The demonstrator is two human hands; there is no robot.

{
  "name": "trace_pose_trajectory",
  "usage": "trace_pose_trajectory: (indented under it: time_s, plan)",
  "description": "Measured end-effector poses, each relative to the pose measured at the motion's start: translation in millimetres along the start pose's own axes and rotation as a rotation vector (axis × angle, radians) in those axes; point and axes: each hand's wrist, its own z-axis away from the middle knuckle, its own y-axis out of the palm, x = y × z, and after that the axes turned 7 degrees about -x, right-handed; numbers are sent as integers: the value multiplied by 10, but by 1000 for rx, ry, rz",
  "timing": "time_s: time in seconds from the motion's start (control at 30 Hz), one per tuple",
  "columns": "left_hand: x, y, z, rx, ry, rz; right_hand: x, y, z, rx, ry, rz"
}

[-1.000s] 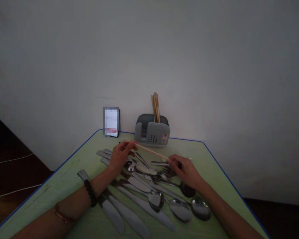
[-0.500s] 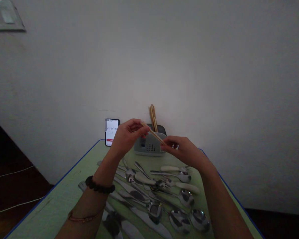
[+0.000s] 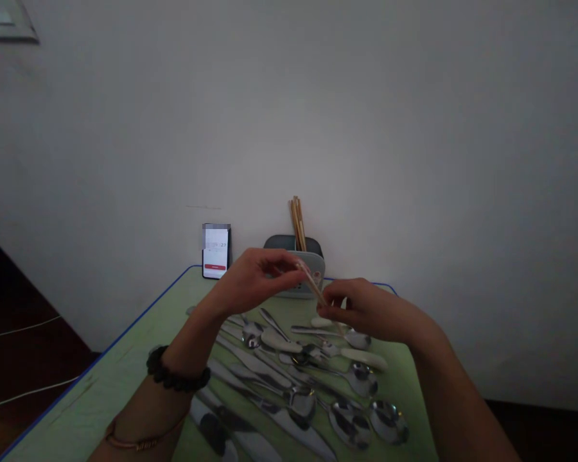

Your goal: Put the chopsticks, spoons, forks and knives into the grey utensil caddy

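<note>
A pair of pale wooden chopsticks [image 3: 314, 283] slants down to the right between my hands, above the table. My left hand [image 3: 264, 276] pinches the upper end, its fingers closed. The lower end is between the thumb and fingers of my right hand [image 3: 354, 307], also closed. Behind my hands stands a grey cutlery holder [image 3: 313, 260], its front partly covered by my left hand. Several chopsticks [image 3: 297, 221] stand upright in it. Below lie many spoons [image 3: 349, 423], forks and knives, including some with white handles [image 3: 363, 358].
A phone [image 3: 216, 253] with a lit screen leans on the wall at the table's back left. The green table [image 3: 125, 366] has a blue edge and touches the wall. Cutlery is spread over its middle and front. White cables [image 3: 26, 396] lie on the floor at left.
Both hands have moved down and slightly right with the chopsticks, which now tilt more steeply. My left hand covers more of the holder's front. The view has shifted a little.
</note>
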Motion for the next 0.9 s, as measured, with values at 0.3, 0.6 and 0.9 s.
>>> trace_pose_trajectory:
  time_s: [0.3, 0.6, 0.9]
  plan:
    - [123, 100, -46, -64, 54, -158, -21, 41, -68, -108, -41, -19]
    - [130, 104, -52, -69, 58, -125, -16, 59, -118, -192, -83, -39]
    - [144, 93, -66, -128, 53, -108, 74, 32, -122, -221, -80, -99]
